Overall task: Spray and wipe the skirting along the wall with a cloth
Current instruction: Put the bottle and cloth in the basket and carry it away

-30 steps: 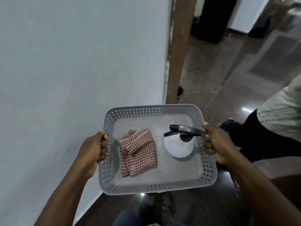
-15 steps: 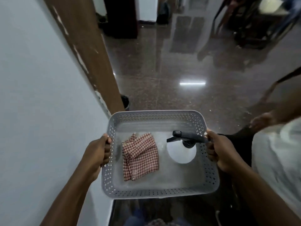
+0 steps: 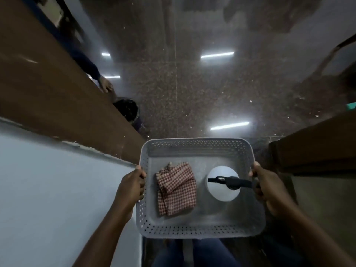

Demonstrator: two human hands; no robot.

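I carry a grey perforated basket (image 3: 198, 231) in front of me with both hands. My left hand (image 3: 133, 185) grips its left rim and my right hand (image 3: 266, 186) grips its right rim. Inside, a folded red-and-white checked cloth (image 3: 176, 188) lies on the left. A white spray bottle (image 3: 221, 191) with a black trigger head stands upright on the right. No skirting can be made out along the wall.
A white wall (image 3: 48, 189) runs along my left, ending at a brown door frame (image 3: 57, 89). Another person's arm and hand (image 3: 105, 84) reach round that frame. Brown wood (image 3: 312, 147) stands on the right. Dark polished floor (image 3: 192, 83) lies ahead.
My view has tilted down and moved forward through the doorway; the wall and frame have slid left. Both hands keep the same grip on the basket, and its contents have not shifted.
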